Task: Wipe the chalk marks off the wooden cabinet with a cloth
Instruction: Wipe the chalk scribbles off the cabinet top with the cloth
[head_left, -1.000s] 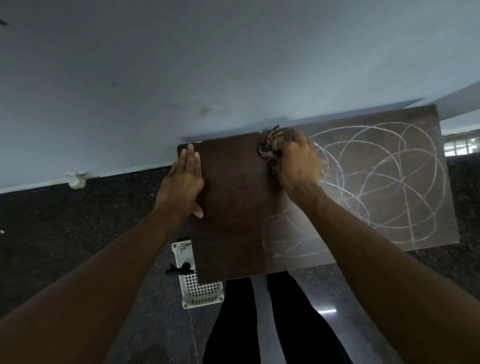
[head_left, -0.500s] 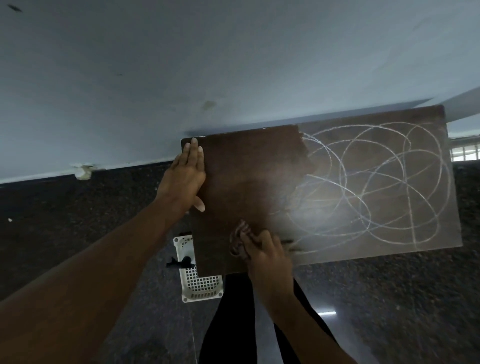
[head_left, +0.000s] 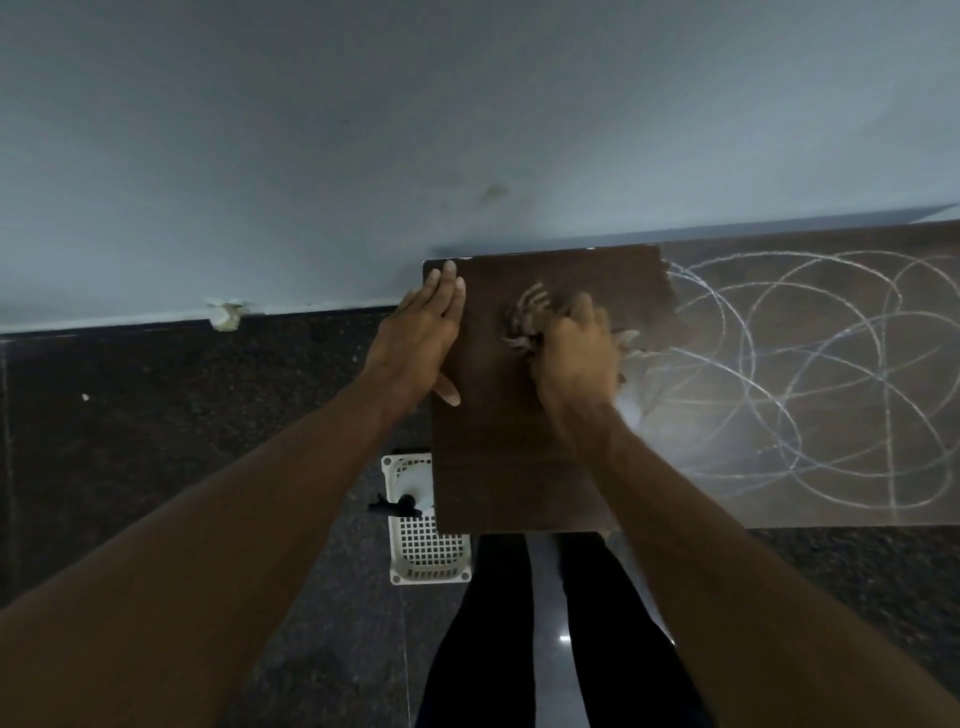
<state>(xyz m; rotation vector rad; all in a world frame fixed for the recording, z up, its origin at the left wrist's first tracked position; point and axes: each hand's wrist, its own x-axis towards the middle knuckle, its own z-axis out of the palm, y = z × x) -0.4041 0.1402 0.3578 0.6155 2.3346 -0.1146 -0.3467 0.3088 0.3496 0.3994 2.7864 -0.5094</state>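
The dark wooden cabinet top (head_left: 498, 467) stands against the wall. White looping chalk marks (head_left: 810, 374) cover its right part; the left part is bare dark wood. My right hand (head_left: 576, 358) grips a bunched striped cloth (head_left: 524, 322) and presses it on the wood near the back, just left of the chalk's edge. The hand and cloth are blurred by motion. My left hand (head_left: 421, 338) lies flat on the cabinet's left edge, fingers straight and together.
A white perforated plastic basket (head_left: 426, 545) with a small black object sits on the dark speckled floor (head_left: 182, 441) below the cabinet's left front corner. My legs in dark trousers (head_left: 493, 634) stand at the front edge. A pale wall (head_left: 363, 130) runs behind.
My right hand swept the cloth from the back edge to the front edge, then back toward the rear. The left hand has stayed put. The view shifted left.
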